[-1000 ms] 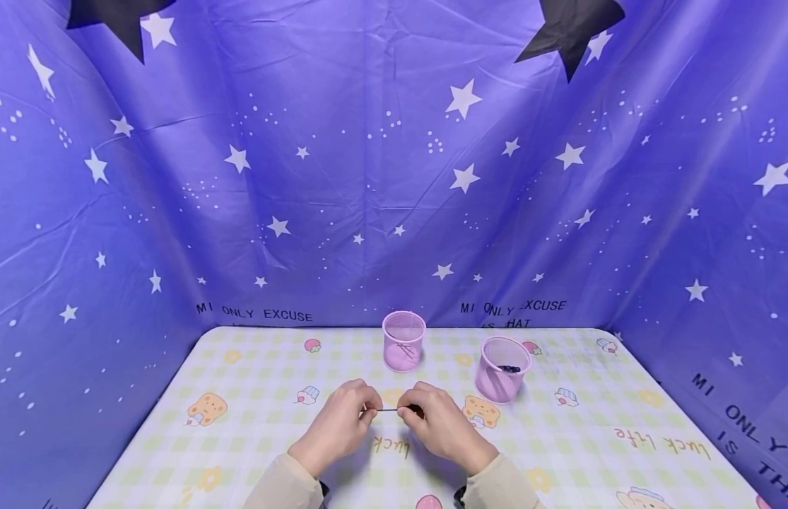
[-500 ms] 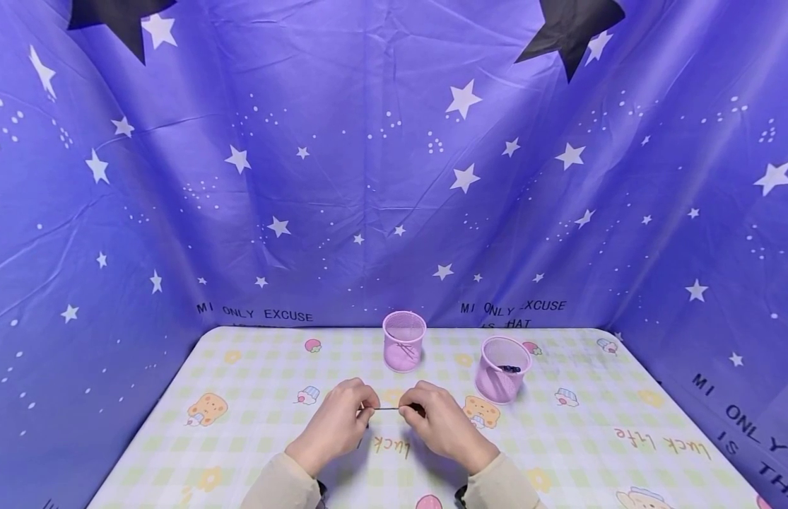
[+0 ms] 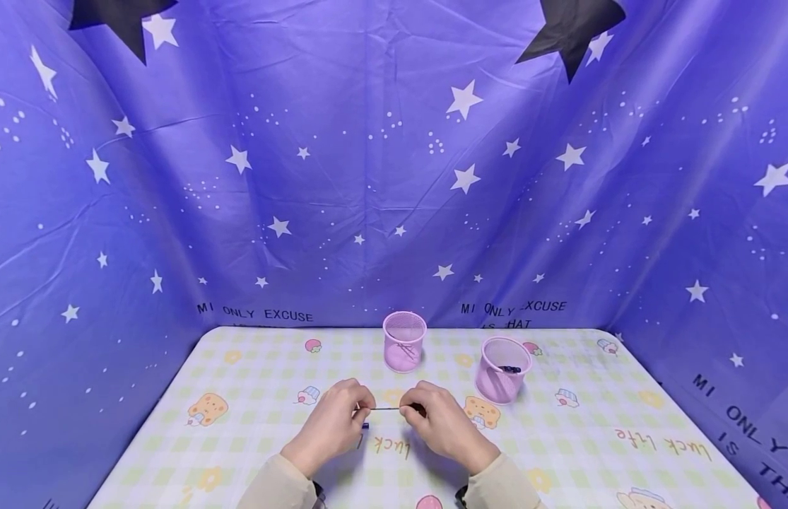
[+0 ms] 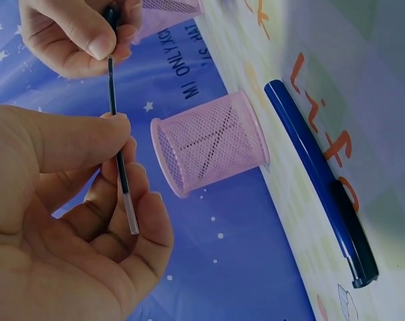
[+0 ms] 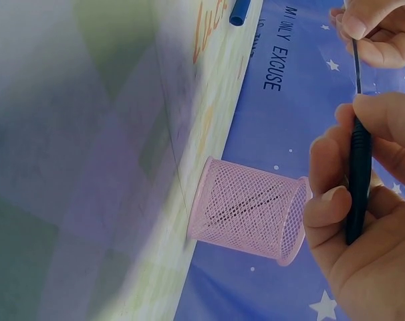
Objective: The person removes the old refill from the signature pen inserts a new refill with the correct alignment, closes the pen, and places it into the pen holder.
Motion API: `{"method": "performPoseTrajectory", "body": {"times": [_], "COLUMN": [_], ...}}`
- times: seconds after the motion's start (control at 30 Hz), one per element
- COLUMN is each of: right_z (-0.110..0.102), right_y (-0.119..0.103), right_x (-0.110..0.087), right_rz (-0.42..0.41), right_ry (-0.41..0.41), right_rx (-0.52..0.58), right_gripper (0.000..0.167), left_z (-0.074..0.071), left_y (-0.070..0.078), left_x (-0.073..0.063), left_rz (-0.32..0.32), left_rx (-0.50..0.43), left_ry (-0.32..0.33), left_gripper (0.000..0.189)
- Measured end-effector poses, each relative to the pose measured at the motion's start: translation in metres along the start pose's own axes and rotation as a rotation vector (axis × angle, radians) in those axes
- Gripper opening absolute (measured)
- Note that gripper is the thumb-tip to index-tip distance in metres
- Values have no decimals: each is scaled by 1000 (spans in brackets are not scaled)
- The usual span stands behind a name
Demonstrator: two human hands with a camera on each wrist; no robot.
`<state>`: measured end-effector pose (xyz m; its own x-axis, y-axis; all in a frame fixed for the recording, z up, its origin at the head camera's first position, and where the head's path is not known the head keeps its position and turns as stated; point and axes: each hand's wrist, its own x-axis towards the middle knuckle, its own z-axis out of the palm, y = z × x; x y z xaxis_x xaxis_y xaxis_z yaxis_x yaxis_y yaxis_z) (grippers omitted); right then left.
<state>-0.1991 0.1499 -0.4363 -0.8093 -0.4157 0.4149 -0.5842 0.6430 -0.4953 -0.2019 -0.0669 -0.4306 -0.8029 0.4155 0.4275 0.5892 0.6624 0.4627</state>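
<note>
A thin dark pen refill [image 4: 112,87] with a clear end stretches between both hands, above the table. My left hand [image 3: 333,420] pinches it between thumb and fingers, its clear end running past the fingertips. My right hand [image 3: 447,424] grips a dark ribbed pen grip section [image 5: 358,187], from which the refill protrudes. On the tabletop beneath the left hand lies a blue pen barrel [image 4: 309,160] with a dark clip end. The head view shows only a small end of that barrel, the rest being covered by the hand.
One pink mesh cup [image 3: 403,362] at the back of the table holds a few thin sticks. Another pink mesh cup [image 3: 497,387], further right, contains dark blue pieces. A checked, patterned cloth [image 3: 254,431] covers the table, and a purple star curtain [image 3: 343,184] surrounds it.
My left hand has slid slightly left, away from the right hand, so more refill shows between them. The blue barrel's end has come into view beside it. The right hand is nearly still.
</note>
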Motion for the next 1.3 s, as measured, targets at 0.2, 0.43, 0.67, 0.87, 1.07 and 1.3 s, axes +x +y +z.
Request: {"method": "performPoseTrajectory", "body": {"times": [0.2, 0.43, 0.67, 0.87, 1.07, 1.3], "right_z": [-1, 0, -1, -1, -1, -1], "right_y": [0, 1, 1, 2, 2, 2], "right_x": [1, 1, 0, 0, 0, 0], "right_rz": [-3, 19, 29, 28, 26, 23], "right_ry": [9, 4, 7, 1, -5, -14], "right_rx": [-5, -6, 1, 15, 17, 14], "right_gripper": [7, 7, 8, 5, 4, 8], "left_z": [-3, -4, -4, -7, -9, -8], "left_y": [0, -3, -7, -10, -14, -19], "left_x": [0, -1, -2, -3, -1, 1], "left_rz": [-11, -24, -45, -40, -65, -84], "left_rx": [-16, -25, -23, -6, -5, 31], "left_ry": [-14, -17, -20, -2, -12, -8], "left_gripper": [19, 16, 16, 17, 15, 15]}}
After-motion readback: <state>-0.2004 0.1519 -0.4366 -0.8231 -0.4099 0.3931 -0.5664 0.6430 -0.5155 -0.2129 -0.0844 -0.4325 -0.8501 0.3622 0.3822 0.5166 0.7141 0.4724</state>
